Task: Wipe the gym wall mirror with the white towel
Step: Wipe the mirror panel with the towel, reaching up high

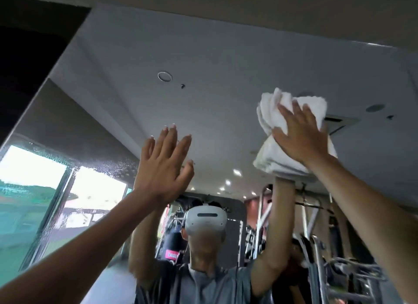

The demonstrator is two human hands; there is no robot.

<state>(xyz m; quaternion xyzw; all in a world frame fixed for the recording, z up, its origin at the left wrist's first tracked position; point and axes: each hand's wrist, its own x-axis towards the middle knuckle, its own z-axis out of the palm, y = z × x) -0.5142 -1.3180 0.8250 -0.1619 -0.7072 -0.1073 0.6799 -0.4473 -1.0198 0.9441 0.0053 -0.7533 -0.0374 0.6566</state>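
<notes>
The gym wall mirror (203, 61) fills most of the view and reflects the ceiling, the gym and my own figure with both arms raised. My right hand (300, 134) lies flat with straight, spread fingers on a bunched white towel (278, 115), pressing it against the upper right part of the glass. My left hand (164, 165) is raised at the middle of the mirror, fingers straight and together, palm toward the glass. I cannot tell whether it touches the surface. It holds nothing.
The mirror's top edge meets a pale ceiling strip (271, 0); a dark wall panel (29, 61) borders it on the left. Water droplets or smears (108, 165) show on the lower left glass. Gym machines (316, 235) appear in the reflection.
</notes>
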